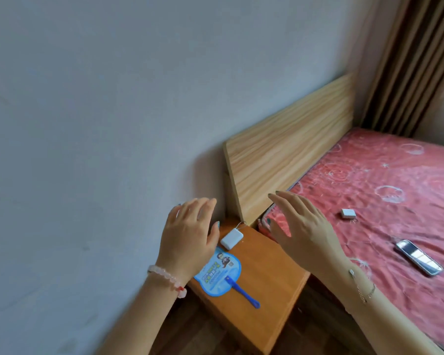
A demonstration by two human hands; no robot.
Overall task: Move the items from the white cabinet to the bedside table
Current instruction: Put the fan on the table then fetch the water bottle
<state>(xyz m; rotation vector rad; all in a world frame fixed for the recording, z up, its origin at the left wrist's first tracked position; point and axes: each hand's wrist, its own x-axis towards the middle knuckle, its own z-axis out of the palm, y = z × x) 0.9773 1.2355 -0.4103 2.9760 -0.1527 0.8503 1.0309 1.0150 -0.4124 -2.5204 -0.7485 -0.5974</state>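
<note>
The orange wooden bedside table [267, 272] stands between the wall and the bed. On it lie a small white power bank [231, 238] with a wire loop and a blue hand fan [219, 274] with a blue handle. My left hand [187, 234] hovers over the table's far left corner, fingers straight and empty, partly covering the fan. My right hand [303, 226] floats above the table's right side and the mattress edge, fingers spread, holding nothing. The white cabinet is out of view.
A bed with a red patterned mattress [395, 190] fills the right side, with a wooden headboard [287, 149] against the grey wall. A small white box [348, 213] and a phone [419, 257] lie on the mattress. Brown curtains [405, 62] hang at the back right.
</note>
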